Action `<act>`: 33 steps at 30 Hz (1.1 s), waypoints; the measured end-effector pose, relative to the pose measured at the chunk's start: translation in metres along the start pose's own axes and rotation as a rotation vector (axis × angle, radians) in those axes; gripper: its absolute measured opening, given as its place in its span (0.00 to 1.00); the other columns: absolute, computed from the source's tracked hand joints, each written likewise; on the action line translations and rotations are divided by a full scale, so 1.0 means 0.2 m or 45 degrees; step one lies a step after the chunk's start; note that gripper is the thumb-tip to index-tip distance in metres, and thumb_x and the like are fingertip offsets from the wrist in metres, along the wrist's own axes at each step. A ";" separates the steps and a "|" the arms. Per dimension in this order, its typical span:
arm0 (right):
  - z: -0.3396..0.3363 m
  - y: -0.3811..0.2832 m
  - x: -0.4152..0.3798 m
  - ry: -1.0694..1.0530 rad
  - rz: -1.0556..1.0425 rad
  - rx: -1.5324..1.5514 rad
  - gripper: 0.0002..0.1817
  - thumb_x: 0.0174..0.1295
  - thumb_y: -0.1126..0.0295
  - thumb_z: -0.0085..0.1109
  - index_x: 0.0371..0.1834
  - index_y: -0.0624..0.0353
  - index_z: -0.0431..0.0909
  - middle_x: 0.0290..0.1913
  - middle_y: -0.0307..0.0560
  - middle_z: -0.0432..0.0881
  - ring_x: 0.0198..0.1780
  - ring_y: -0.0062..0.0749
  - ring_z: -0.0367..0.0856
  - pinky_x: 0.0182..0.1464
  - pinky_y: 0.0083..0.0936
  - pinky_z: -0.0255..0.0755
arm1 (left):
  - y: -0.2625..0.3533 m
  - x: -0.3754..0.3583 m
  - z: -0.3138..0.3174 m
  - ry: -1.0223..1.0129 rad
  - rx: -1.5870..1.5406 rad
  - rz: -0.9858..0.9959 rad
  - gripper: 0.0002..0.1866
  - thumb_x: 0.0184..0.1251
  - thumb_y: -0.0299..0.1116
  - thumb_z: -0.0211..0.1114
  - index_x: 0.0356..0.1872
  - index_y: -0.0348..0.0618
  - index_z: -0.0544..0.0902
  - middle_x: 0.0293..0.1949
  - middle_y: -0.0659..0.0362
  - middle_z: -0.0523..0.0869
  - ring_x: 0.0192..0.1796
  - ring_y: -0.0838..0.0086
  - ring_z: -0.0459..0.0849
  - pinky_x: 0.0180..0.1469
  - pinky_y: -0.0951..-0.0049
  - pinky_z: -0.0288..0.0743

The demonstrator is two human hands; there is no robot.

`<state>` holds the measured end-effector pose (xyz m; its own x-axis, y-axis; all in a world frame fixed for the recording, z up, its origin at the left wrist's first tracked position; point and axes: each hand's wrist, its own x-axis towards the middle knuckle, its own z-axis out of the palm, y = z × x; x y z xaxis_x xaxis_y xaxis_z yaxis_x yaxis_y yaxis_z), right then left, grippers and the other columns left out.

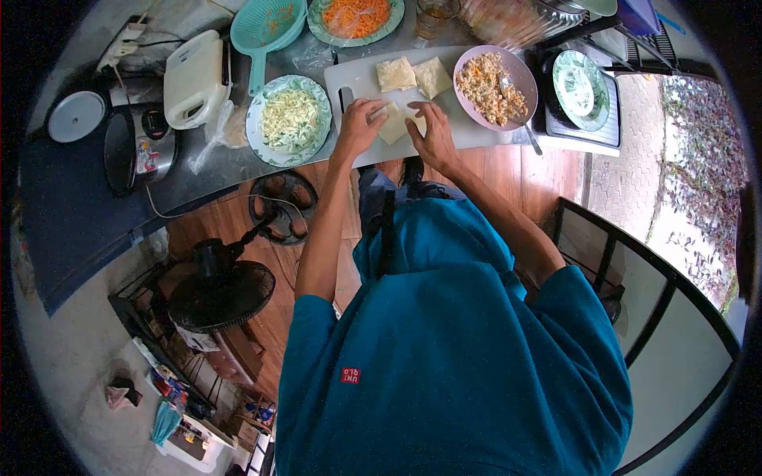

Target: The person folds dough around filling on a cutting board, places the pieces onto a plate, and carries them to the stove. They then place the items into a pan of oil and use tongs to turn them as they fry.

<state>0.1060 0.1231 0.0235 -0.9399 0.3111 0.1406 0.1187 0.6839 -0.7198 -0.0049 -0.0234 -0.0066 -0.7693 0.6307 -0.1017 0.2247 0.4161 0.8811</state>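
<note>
A pale, thin pastry wrapper (391,127) lies on the white cutting board (476,141), near its front edge. My left hand (359,127) is closed at the wrapper's left side, its fingertips on the edge. On the other side my right hand (434,136) has its thumb and fingers bent around the right edge of the wrapper. Two folded square parcels (396,74) (432,78) sit behind it on the board. To their right is a pink bowl (460,99) of chopped filling, with a spoon (533,141) resting in it.
A plate of shredded cabbage (290,120) stands left of the board. Behind are a plate of shredded carrot (355,17), a green colander (259,63) and a glass (435,20). A white sandwich maker (194,79) and a rice cooker (143,147) stand left; a patterned plate (581,89) lies right.
</note>
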 end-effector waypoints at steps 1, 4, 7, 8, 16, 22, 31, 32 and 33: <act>0.02 0.00 0.02 0.062 0.088 0.107 0.17 0.54 0.70 0.60 0.47 0.60 0.71 0.45 0.52 0.75 0.45 0.43 0.74 0.48 0.37 0.66 | 0.00 -0.01 -0.01 0.055 0.041 0.015 0.16 0.53 0.34 0.67 0.44 0.43 0.81 0.38 0.53 0.80 0.41 0.60 0.80 0.47 0.64 0.72; 0.06 0.01 0.09 0.032 0.200 0.246 0.21 0.53 0.69 0.62 0.49 0.62 0.70 0.42 0.55 0.76 0.44 0.44 0.75 0.47 0.38 0.68 | 0.01 -0.04 -0.01 0.106 0.134 0.018 0.14 0.56 0.31 0.64 0.44 0.41 0.81 0.41 0.51 0.80 0.43 0.58 0.80 0.48 0.63 0.72; 0.08 0.03 0.13 -0.065 0.189 0.235 0.24 0.52 0.68 0.64 0.52 0.60 0.69 0.41 0.54 0.76 0.45 0.46 0.74 0.48 0.38 0.67 | 0.00 -0.06 0.01 0.132 0.263 0.036 0.16 0.56 0.31 0.64 0.46 0.40 0.80 0.42 0.51 0.80 0.43 0.60 0.80 0.48 0.64 0.72; 0.08 0.04 0.13 -0.065 0.189 0.237 0.24 0.52 0.68 0.64 0.52 0.60 0.69 0.41 0.54 0.76 0.45 0.46 0.74 0.48 0.38 0.67 | -0.01 -0.06 0.02 0.162 0.340 0.066 0.17 0.56 0.32 0.65 0.47 0.39 0.79 0.42 0.52 0.80 0.42 0.62 0.80 0.46 0.66 0.73; 0.09 0.08 0.12 -0.115 0.065 -0.080 0.29 0.52 0.59 0.63 0.57 0.54 0.66 0.44 0.52 0.74 0.53 0.49 0.69 0.51 0.43 0.61 | 0.05 -0.08 0.03 0.156 0.376 0.055 0.21 0.54 0.36 0.66 0.50 0.42 0.78 0.44 0.52 0.78 0.49 0.58 0.75 0.52 0.62 0.68; 0.07 0.05 0.12 -0.006 0.025 -0.110 0.29 0.55 0.58 0.61 0.58 0.54 0.66 0.44 0.53 0.72 0.49 0.48 0.70 0.50 0.42 0.61 | 0.11 -0.15 0.04 0.345 0.478 0.208 0.21 0.57 0.35 0.65 0.52 0.44 0.76 0.49 0.52 0.75 0.53 0.56 0.72 0.55 0.60 0.66; -0.26 0.14 -0.27 -0.167 0.344 0.073 0.20 0.61 0.67 0.55 0.57 0.60 0.71 0.35 0.52 0.75 0.37 0.43 0.74 0.44 0.33 0.69 | 0.10 -0.39 0.17 0.624 -0.002 -0.051 0.08 0.58 0.27 0.64 0.37 0.36 0.82 0.30 0.54 0.82 0.32 0.65 0.79 0.36 0.70 0.73; -0.31 0.15 -0.32 -0.206 0.393 0.079 0.20 0.61 0.68 0.55 0.56 0.60 0.72 0.32 0.51 0.75 0.34 0.40 0.75 0.40 0.30 0.71 | 0.08 -0.41 0.18 0.669 -0.025 -0.073 0.06 0.58 0.26 0.65 0.34 0.35 0.83 0.27 0.54 0.82 0.28 0.67 0.79 0.32 0.73 0.73; -0.35 0.19 -0.37 -0.199 0.398 0.077 0.20 0.61 0.68 0.55 0.56 0.60 0.72 0.32 0.51 0.75 0.34 0.40 0.75 0.40 0.30 0.71 | 0.06 -0.42 0.19 0.641 -0.079 -0.109 0.05 0.58 0.27 0.65 0.32 0.35 0.83 0.28 0.54 0.84 0.26 0.71 0.79 0.30 0.74 0.72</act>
<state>0.2019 0.1721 0.0337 -0.8993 0.3913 -0.1951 0.3936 0.5300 -0.7511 0.0844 -0.0466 -0.0045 -0.9794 0.1965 0.0470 0.1243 0.4028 0.9068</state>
